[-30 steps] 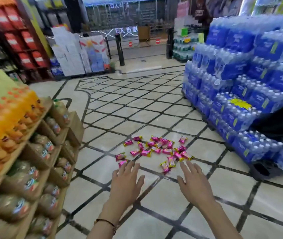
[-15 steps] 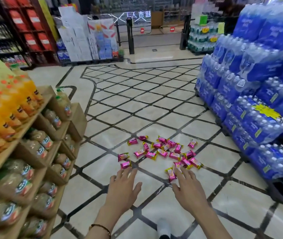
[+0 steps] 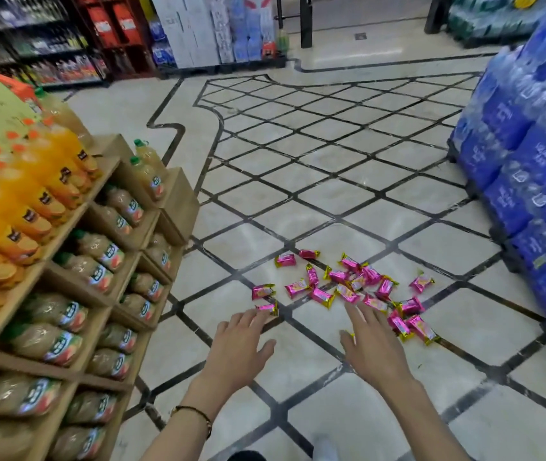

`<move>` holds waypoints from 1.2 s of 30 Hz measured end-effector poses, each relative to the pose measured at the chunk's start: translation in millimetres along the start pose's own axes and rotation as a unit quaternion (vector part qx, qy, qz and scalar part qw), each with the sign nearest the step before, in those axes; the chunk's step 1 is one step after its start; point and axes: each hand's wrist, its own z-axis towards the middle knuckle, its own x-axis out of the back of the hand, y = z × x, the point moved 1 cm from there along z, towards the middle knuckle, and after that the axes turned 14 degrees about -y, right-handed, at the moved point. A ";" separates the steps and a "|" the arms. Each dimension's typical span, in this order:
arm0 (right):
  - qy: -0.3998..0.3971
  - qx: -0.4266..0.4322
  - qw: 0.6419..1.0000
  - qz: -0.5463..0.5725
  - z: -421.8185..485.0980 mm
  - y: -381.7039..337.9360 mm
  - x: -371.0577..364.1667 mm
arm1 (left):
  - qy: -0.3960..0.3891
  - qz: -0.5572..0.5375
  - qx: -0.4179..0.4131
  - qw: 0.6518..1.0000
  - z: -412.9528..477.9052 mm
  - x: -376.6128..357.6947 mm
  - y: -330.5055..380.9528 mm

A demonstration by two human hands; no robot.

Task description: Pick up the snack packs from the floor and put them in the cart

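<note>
Tiled floor (image 3: pixel 331 194), pink snack packs (image 3: pixel 321 296) strewn across it, left hand (image 3: pixel 238 344) and right hand (image 3: pixel 373 341) at their near edge, fingers spread, holding nothing: glossy wrappers could skid away or spill from a hasty scoop.

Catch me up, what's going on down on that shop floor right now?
A person stretches both hands toward pink snack packs scattered on the tiled floor, between a shelf of juice bottles and stacked water packs. The left hand has its fingertips at the nearest pack; the right hand is spread over the pile's near edge. Neither hand grips anything yet, and no cart is in view.
</note>
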 end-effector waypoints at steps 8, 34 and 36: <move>-0.052 -0.010 0.999 -0.004 103.6 -4.0 23.9 | -0.032 -0.033 0.019 0.999 96.7 21.0 -46.1; -0.123 -0.046 0.991 0.032 504.4 -2.6 -54.8 | -0.131 -0.087 0.013 0.987 456.4 -27.7 -205.7; -0.125 -0.046 0.991 0.032 538.0 19.6 -90.7 | -0.147 -0.081 0.010 0.986 485.7 -67.7 -213.5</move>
